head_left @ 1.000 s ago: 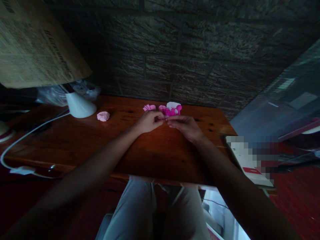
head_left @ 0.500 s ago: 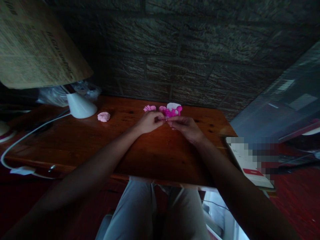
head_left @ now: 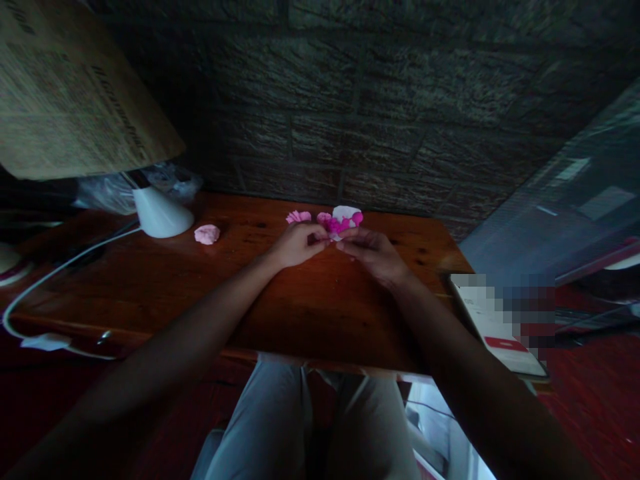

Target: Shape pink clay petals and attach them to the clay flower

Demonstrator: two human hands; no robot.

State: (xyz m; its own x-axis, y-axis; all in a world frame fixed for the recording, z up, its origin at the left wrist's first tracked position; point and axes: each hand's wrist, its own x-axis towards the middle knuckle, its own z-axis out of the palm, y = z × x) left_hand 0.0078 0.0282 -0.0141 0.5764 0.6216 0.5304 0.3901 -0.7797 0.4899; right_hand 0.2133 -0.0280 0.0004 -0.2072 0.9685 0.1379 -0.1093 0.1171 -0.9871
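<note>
Over the back middle of the wooden desk (head_left: 320,313), my left hand (head_left: 300,244) is closed in a pinch, its fingertips around something small that I cannot make out. Facing it, my right hand (head_left: 373,253) is also pinched, close to the left fingertips; what it holds, if anything, is hidden. Just beyond the fingers lie bright magenta pieces (head_left: 340,225) that look like soft clay, beside a white lump (head_left: 347,212). A ridged pink piece (head_left: 299,217) and a small rounded pink piece (head_left: 324,218) are behind my left hand. Farther left sits a pale pink lump (head_left: 207,234).
A lamp with a white base (head_left: 164,212) and a newsprint-patterned shade (head_left: 90,100) stands at the left, its white cable (head_left: 65,257) crossing the desk. Clear plastic (head_left: 107,193) lies behind it. A tablet-like device (head_left: 493,327) is at the right edge. A stone-textured wall (head_left: 320,87) rises behind.
My right fingertips have drawn slightly away from the left ones, widening the gap between the hands. The left hand stays nearly in place, and the pieces on the desk look the same.
</note>
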